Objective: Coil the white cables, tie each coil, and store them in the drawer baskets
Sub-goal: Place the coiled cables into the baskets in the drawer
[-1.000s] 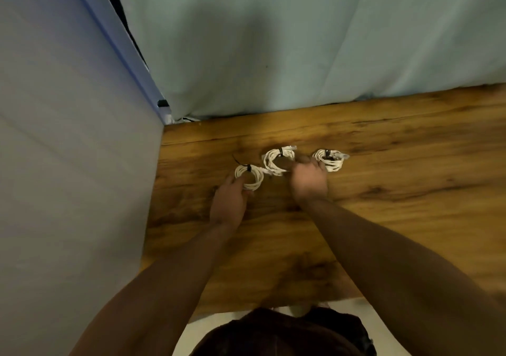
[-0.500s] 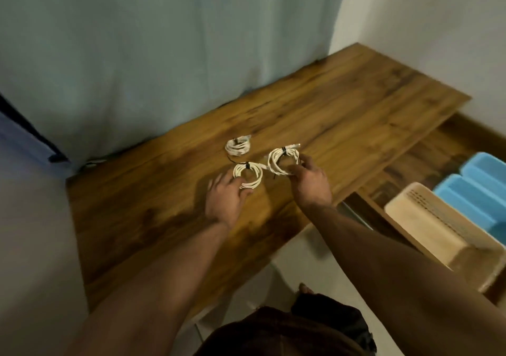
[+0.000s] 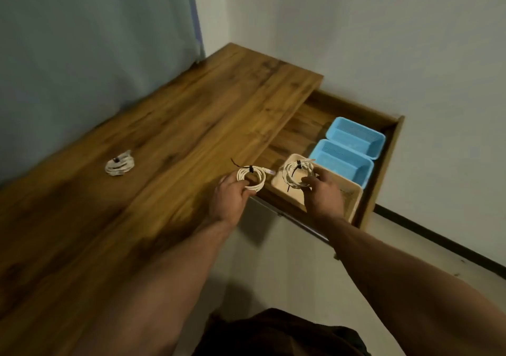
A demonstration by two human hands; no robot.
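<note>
My left hand (image 3: pixel 229 198) pinches a tied white cable coil (image 3: pixel 253 177) above the front edge of the wooden table (image 3: pixel 169 125). A second tied coil (image 3: pixel 297 174) is held in my right hand (image 3: pixel 322 193) over the beige basket (image 3: pixel 353 195) in the open drawer (image 3: pixel 394 147). Both coils carry a black tie. A third tied coil (image 3: pixel 120 163) lies alone on the table to the left.
Two light blue baskets (image 3: pixel 364 139) (image 3: pixel 345 161) sit behind the beige one in the drawer. A white wall stands behind the drawer, a pale curtain (image 3: pixel 90 43) behind the table. Pale floor shows below the table's front edge.
Both hands lifted a coil each off the table and carried them right, toward the open drawer. My view swung right, so the drawer and baskets now show. One coil stayed on the table.
</note>
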